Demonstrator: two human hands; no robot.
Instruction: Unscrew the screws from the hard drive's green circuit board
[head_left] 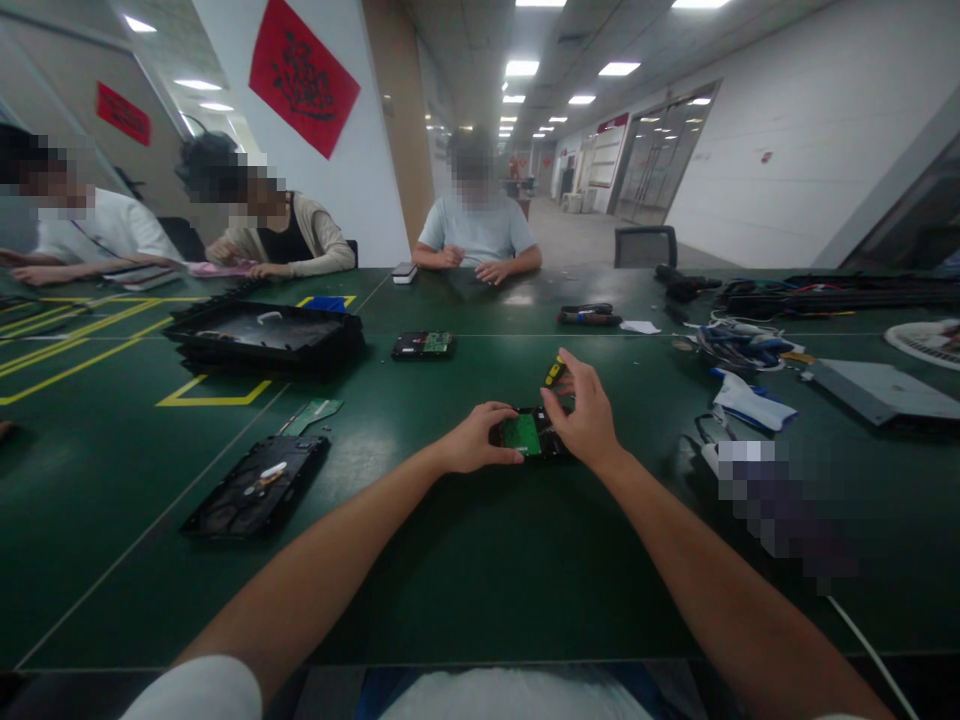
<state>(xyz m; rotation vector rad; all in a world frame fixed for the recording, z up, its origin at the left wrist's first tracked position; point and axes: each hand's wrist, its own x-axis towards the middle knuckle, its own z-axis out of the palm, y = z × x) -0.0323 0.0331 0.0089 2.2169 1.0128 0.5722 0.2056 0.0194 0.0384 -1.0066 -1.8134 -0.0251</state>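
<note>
While a hard drive is gripped by the left hand, a yellow-black tool is pinched in the right hand; red poster lettering can't really be read.

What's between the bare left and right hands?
A flat black device with a green circuit board, seen in the head view. The left hand holds its left end; the right hand holds a yellow-and-black tool.

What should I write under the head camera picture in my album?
At a green table, the left hand holds a drive, the right hand a yellow-and-black tool.
</note>
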